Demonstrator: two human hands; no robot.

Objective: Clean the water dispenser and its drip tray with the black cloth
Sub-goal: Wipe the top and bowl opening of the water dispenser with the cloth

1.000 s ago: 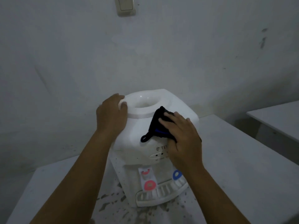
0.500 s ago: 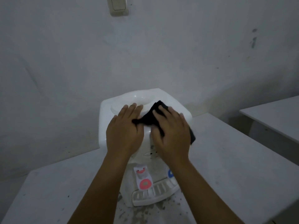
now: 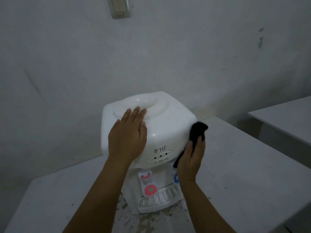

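Water dispenser point(image 3: 168, 125), white and glossy, stands on a pale desk point(image 3: 244, 165) against a grey wall, at the centre of the view. Judging by this moment, cleaning is mid-way: the black cloth point(image 3: 196, 133) is pressed to the dispenser's side at 3 o'clock, while the drip tray point(image 3: 159, 199) at 6 o'clock looks untouched, with dark specks on the desk around it. The left hand point(image 3: 127, 138) lies flat on the top at 10 o'clock, fingers straight and together, steadying it. The right hand point(image 3: 191, 158) grips the cloth, fingers curled round it. Red and blue taps sit above the tray.
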